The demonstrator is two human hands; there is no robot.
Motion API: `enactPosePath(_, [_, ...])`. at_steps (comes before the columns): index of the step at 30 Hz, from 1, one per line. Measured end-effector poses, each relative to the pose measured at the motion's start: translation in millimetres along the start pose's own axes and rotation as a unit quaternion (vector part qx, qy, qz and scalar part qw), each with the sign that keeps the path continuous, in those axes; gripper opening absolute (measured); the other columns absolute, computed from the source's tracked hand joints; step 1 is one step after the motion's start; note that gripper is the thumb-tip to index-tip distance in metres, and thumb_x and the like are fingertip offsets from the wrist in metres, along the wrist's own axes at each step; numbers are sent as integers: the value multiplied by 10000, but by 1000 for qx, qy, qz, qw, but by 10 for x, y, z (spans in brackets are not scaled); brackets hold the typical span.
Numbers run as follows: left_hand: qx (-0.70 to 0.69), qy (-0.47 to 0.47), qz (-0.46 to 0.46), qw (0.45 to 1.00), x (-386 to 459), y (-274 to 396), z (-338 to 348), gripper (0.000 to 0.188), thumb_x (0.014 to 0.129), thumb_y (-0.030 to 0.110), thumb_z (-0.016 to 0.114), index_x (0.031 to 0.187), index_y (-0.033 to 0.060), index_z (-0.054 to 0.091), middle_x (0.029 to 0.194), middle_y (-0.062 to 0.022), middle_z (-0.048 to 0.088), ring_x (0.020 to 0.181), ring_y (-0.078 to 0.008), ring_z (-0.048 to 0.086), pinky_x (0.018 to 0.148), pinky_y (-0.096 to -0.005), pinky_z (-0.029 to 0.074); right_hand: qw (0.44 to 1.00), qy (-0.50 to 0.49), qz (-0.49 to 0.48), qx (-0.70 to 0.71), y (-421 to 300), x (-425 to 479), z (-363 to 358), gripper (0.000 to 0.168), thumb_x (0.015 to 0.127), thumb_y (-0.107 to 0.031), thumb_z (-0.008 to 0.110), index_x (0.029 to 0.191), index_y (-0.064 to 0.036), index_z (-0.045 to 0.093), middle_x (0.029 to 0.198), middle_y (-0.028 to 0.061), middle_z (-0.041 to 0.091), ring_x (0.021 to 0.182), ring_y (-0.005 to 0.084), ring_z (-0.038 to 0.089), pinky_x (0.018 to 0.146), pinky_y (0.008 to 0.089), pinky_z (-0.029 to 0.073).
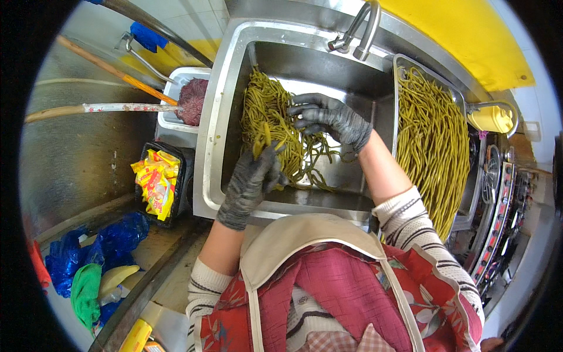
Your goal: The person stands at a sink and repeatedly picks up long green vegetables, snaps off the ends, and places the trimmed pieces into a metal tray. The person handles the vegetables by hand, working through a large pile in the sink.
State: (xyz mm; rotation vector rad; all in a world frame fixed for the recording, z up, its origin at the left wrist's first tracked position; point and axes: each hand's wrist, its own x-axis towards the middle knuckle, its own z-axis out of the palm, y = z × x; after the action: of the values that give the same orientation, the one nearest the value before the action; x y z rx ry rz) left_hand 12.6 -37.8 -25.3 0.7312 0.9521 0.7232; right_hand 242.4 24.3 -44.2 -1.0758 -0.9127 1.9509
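A tangled heap of olive-green long beans lies along the left side of a deep stainless steel sink. My left hand, in a dark glove, is closed around a few of these beans at the near side of the heap; short ends stick up past its fingers. My right hand, gloved too, hovers at the heap's right edge with fingers bent and spread. Nothing shows in its grip, though the fingertips partly overlap the beans. Some loose strands trail onto the sink floor beneath it.
A metal tray of long beans adjoins the sink on the right. Behind stands a curved faucet. On the left are mop handles, a white tub holding a reddish mop head, and a black bin with yellow packets.
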Motion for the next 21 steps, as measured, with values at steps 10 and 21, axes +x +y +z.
enactPosePath(10, [166, 138, -32, 976, -268, 158, -275, 367, 858, 338, 622, 1030, 14, 606, 636, -7, 547, 506, -98, 495, 490, -251, 413, 751, 260, 336, -506, 2678, -57, -1289, 420, 786, -342, 610, 1106, -69, 599, 1108, 185, 601, 1036, 340, 568, 868, 394, 462])
enactPosePath(21, [293, -60, 71, 951, 192, -373, -86, 349, 916, 285, 538, 1132, 17, 590, 1020, -86, 638, 944, -153, 589, 807, -286, 463, 800, -49, 34, -597, 649, -523, 431, 260, 790, -190, 581, 1013, -55, 574, 770, 185, 619, 719, 332, 616, 669, 405, 499])
